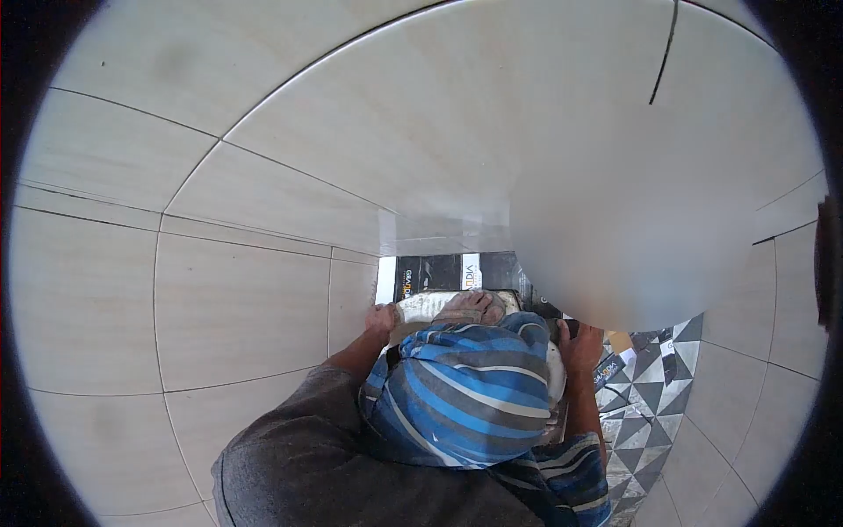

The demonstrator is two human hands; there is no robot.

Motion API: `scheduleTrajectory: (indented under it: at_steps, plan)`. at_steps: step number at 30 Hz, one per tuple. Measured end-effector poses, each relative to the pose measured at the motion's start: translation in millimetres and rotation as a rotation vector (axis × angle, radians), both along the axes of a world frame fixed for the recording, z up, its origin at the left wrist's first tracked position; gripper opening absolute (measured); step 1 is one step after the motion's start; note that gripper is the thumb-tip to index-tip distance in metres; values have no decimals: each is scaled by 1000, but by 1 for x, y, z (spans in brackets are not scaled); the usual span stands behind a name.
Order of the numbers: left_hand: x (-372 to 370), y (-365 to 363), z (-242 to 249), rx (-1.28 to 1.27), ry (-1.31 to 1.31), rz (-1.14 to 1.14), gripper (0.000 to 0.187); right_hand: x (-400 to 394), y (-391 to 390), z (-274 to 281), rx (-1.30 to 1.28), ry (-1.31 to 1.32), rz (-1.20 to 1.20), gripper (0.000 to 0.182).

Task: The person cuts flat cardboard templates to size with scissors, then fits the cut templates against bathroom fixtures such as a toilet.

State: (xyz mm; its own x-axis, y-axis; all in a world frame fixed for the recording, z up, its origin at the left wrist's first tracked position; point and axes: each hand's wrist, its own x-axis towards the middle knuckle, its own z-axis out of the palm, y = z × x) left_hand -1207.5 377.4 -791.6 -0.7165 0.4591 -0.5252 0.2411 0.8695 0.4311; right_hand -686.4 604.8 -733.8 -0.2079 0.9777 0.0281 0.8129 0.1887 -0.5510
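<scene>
A worn, dirty white object [424, 305] with a rounded edge lies low in front of me, mostly covered by my body; its exact kind is hidden. My left hand [382, 318] is closed at its left edge. On the right side my right hand [580, 342] is curled beside the same object, with a small dark shape between thumb and fingers that I cannot make out. A bare, dusty foot [474, 307] rests over the white object. Blue striped cloth [465, 395] and dark grey clothing [325, 448] block the view between my arms.
Large beige tiles [246, 299] cover the walls close on both sides. Black printed cartons [439, 270] lie flat at the far end. Grey-and-white patterned floor tiles [645, 395] show at right, with cardboard scraps [619, 342] on them. A blurred patch hides the area ahead on the right.
</scene>
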Motion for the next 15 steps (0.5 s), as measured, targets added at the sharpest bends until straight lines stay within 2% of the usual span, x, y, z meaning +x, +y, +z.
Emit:
scheduleTrajectory:
  at_steps: [2, 3, 5, 6, 8, 9, 11, 12, 14, 15]
  plan:
    - [-32, -24, -39, 380, -589, 477, 32, 0, -1, 0, 30, -16, -4, 71]
    - [-26, -27, -41, 380, -591, 476, 32, 0, -1, 0, 31, -18, -5, 71]
    - [-8, -28, -41, 197, 214, -137, 33, 1, -2, 1, 9, 5, -9, 71]
    - [0, -21, -30, 196, 213, -138, 33, 2, -2, 1, 8, 3, -11, 71]
    - [12, 0, -4, 147, -38, 89, 42, 2, -2, 2, -22, 25, -4, 71]
    - [12, 0, -4, 146, -40, 86, 42, 0, 0, 7, -23, 22, -7, 71]
    - [11, -2, -4, 93, 8, 59, 54, -1, 3, 17, -143, 28, 8, 71]
    - [8, -2, -7, 92, 6, 55, 54, 0, 2, 15, -144, 26, 5, 71]
    - [2, 2, -14, -273, 334, -95, 57, -1, 0, 9, 29, 14, 36, 71]
    - [4, 4, -12, -274, 334, -97, 57, 0, 0, 6, 27, 13, 35, 71]
